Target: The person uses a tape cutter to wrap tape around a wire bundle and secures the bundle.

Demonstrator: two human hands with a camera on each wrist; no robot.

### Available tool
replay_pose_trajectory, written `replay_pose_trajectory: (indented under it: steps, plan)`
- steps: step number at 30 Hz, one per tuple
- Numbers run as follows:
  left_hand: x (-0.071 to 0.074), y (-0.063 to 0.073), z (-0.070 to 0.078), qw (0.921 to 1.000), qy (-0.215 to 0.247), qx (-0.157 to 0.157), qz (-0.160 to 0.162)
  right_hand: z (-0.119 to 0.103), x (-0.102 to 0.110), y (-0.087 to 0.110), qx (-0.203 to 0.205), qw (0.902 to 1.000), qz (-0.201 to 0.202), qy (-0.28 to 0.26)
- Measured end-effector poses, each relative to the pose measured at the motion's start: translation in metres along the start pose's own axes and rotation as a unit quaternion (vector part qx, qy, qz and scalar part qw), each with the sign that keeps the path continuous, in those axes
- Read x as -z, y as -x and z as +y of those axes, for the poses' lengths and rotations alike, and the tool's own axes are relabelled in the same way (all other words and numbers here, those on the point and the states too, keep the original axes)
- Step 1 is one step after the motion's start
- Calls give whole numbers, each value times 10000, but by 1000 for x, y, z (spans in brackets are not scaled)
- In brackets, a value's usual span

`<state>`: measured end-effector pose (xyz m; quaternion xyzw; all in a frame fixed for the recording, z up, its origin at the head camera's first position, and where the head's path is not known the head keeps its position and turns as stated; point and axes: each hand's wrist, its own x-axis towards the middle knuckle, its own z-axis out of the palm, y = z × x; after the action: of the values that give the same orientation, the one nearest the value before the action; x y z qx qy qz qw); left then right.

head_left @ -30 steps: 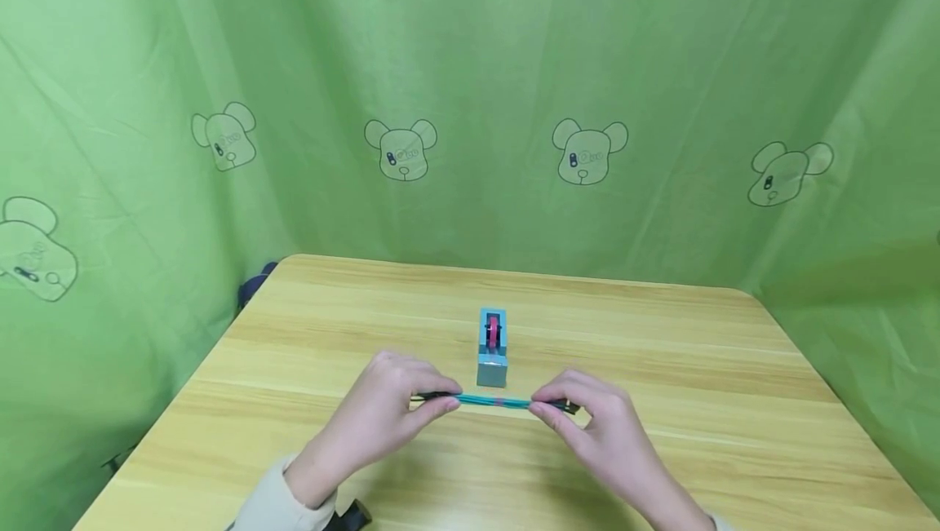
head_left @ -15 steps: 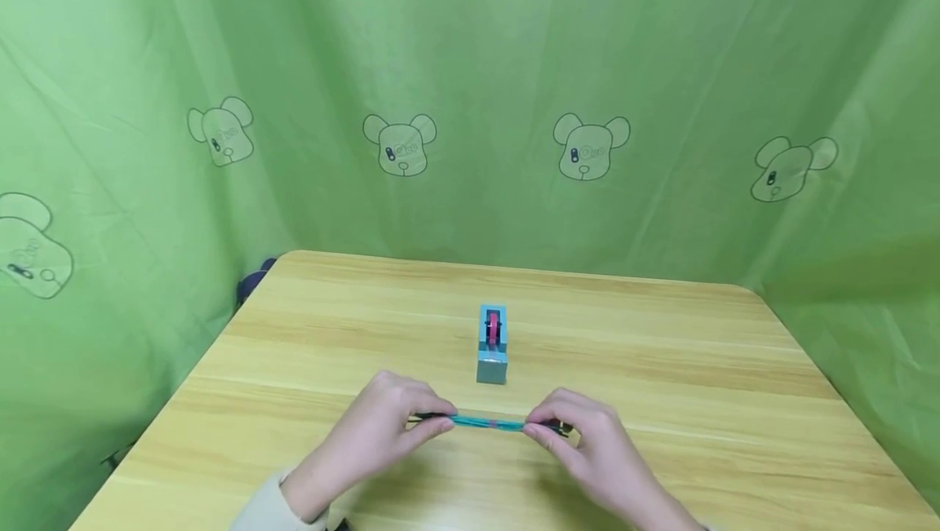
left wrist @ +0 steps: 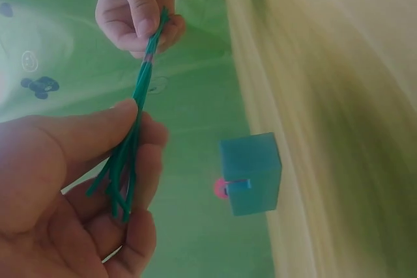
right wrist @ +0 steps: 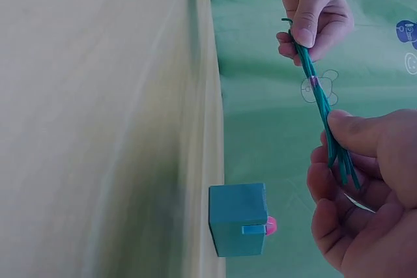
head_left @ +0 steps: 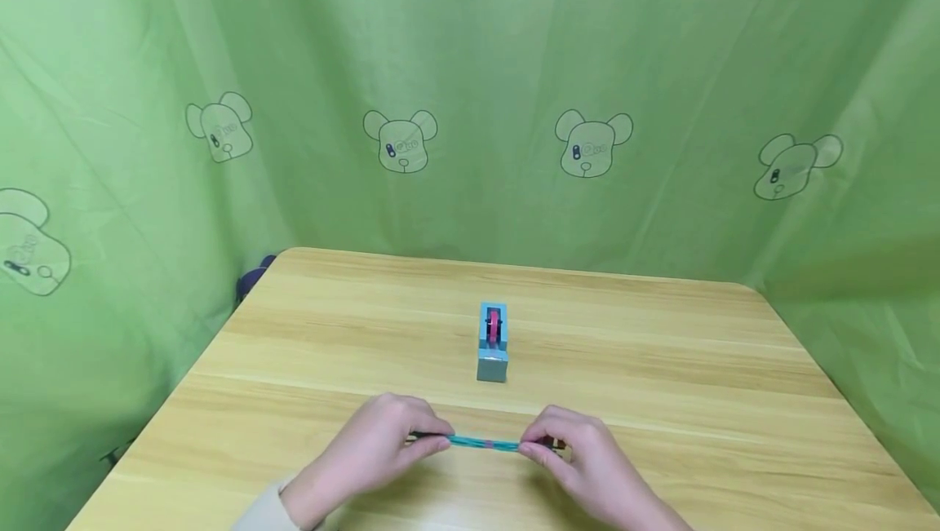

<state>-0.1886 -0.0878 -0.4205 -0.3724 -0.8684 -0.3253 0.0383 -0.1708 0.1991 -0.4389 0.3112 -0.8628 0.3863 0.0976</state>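
A slim bundle of thin green strands [head_left: 470, 441], with a narrow pink band round its middle, is stretched level between both hands. My left hand [head_left: 382, 445] pinches one end between thumb and fingers; my right hand [head_left: 580, 457] pinches the other. In the left wrist view, the loose strand ends [left wrist: 120, 183] fan out below the left thumb. The right wrist view shows strand ends [right wrist: 342, 161] spreading out past the right thumb. A blue tape dispenser [head_left: 492, 366] with a pink roll [head_left: 494, 325] stands on the table beyond the bundle, touched by neither hand.
The wooden table [head_left: 661, 351] has rounded far corners. A green curtain [head_left: 485, 213] with bear-head prints hangs behind it and along both sides. Something dark purple [head_left: 253, 278] shows past the table's far left edge.
Both hands have moved toward the person with the bundle, away from the tape dispenser, their pinch holds kept. A black thing by the left sleeve has gone out of view.
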Motion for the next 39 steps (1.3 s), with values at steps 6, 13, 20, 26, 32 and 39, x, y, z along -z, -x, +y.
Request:
replay_pose_trajectory:
  steps: [6, 13, 20, 26, 32, 39]
  plan:
    - [-6, 3, -5, 9999, -75, -43, -95, 3, -3, 1, -72, 9994, -333, -71]
    - [-12, 4, -8, 9995, -121, 109, -277, 7, -6, 3, 58, 9986, -528, -78]
    - [-15, 7, -11, 9971, -445, 150, -604, 10, -7, 3, -380, 9926, -1150, -122]
    - [-17, 7, -12, 9957, -485, 152, -778, 14, -9, 4, -446, 9900, -1331, -127]
    - [-20, 6, -14, 9933, -654, 167, -942, 16, -11, 4, -379, 9882, -1480, -109]
    - [-27, 7, -16, 9898, -871, 193, -1111, 20, -12, 3, -576, 9804, -1878, -146]
